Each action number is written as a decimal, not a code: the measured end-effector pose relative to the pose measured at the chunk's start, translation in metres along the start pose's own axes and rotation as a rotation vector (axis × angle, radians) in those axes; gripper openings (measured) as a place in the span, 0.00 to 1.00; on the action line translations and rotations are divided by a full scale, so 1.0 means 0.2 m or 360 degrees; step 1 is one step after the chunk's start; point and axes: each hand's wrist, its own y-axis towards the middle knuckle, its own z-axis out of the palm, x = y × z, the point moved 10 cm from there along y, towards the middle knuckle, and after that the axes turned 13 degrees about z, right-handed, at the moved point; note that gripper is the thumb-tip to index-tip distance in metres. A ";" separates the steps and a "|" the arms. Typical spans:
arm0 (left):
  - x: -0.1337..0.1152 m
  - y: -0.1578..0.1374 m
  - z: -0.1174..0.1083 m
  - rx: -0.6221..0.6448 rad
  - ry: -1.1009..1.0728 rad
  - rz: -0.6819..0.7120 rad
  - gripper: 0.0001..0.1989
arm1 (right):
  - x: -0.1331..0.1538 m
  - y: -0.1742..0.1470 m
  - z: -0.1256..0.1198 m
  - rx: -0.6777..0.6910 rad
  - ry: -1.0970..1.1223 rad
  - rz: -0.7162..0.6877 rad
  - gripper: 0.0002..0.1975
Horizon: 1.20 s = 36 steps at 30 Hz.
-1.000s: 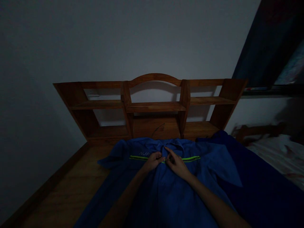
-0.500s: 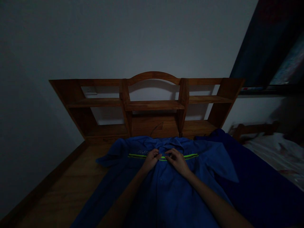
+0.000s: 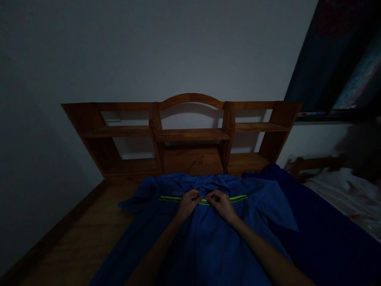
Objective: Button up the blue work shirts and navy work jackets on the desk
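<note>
Shirt (image 3: 212,242) spread on boards (image 3: 86,234), directly under 2 hands, long axis running away from person, collar (image 3: 216,183) far end. Left hand (image 3: 188,202) and right hand (image 3: 222,204) equally near front opening, at green stripe (image 3: 239,198); fingers curled, can't tell if gripping cloth.

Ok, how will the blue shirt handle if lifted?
Probably floppy: the shirt is creased around the collar, so expect sagging. Likely won't roll or tip, since it's spread out on the bed. The green stripe might be a bit stiffer than the cloth; too dark to be sure.
</note>
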 end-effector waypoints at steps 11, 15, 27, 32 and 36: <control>-0.07 -0.02 0.00 -0.0021 0.0239 0.0193 0.06 | -0.02 0.01 0.01 0.0029 0.0030 0.0006 0.06; -0.11 -0.03 0.01 0.0012 0.0349 0.0267 0.06 | -0.04 0.02 0.02 0.0064 0.0034 0.0022 0.06; -0.22 -0.04 0.03 0.0114 0.0474 0.0435 0.06 | -0.05 0.01 0.04 0.0128 0.0126 0.0037 0.08; -0.23 -0.04 0.03 0.0114 0.0430 0.0425 0.09 | -0.04 0.01 0.01 0.0085 0.0338 0.0094 0.22; -0.22 -0.04 0.03 0.0068 0.0389 0.0359 0.11 | -0.02 0.00 0.03 0.0176 0.0304 0.0034 0.28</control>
